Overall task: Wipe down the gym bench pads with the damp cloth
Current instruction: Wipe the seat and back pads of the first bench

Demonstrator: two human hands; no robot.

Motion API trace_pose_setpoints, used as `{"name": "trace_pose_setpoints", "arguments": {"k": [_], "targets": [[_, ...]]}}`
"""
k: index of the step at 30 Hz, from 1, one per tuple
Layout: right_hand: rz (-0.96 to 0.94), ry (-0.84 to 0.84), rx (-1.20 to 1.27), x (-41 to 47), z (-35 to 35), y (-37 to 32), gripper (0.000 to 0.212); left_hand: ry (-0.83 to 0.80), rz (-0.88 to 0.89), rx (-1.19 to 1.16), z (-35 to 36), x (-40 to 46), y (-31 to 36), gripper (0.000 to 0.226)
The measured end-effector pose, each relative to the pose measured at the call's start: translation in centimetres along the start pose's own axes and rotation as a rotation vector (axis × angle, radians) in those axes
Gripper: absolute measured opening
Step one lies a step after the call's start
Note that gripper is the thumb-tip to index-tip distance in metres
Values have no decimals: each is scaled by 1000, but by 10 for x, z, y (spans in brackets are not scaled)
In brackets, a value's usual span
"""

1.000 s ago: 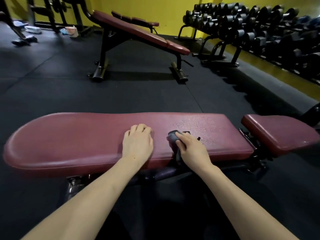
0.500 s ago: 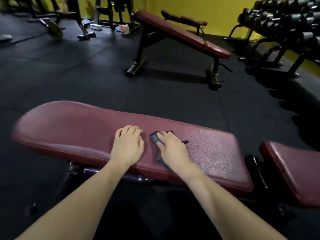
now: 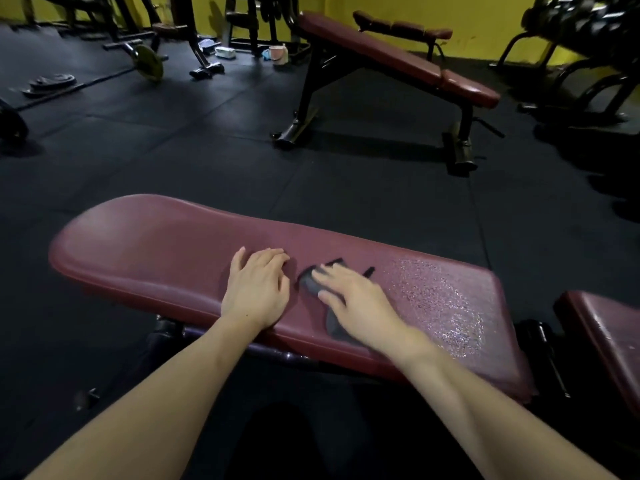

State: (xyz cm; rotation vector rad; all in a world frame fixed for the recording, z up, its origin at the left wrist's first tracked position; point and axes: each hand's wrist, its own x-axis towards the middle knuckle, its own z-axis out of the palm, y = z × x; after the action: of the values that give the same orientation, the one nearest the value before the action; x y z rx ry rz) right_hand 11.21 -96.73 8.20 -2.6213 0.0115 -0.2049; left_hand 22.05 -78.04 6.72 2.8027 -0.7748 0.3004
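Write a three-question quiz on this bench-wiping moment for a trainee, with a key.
1. True or false: the left hand holds the cloth.
2. Which side of the long pad shows wet droplets? A) the person's left end B) the stretch to the right of the right hand C) neither
3. Fill in: the right hand presses the dark cloth flat with ____ fingers.

Key
1. False: it rests bare on the pad, beside the cloth.
2. B: the wet patch glistens there; the left end looks dry.
3. Straight.
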Motion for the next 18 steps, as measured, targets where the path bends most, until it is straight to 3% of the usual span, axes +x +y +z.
{"name": "trace_pose_setpoints", "arguments": {"k": [4,10,18], "targets": [[-1,-32,-25,18,0,11,44,-37,66,19,-2,6,-4,42],[225,45,-80,113,-1,23,44,-126,116,25,-6,10,-12,48],[241,148,-121,-11,17,-23,42,11,56,-102,-4,0,-13,39]]}}
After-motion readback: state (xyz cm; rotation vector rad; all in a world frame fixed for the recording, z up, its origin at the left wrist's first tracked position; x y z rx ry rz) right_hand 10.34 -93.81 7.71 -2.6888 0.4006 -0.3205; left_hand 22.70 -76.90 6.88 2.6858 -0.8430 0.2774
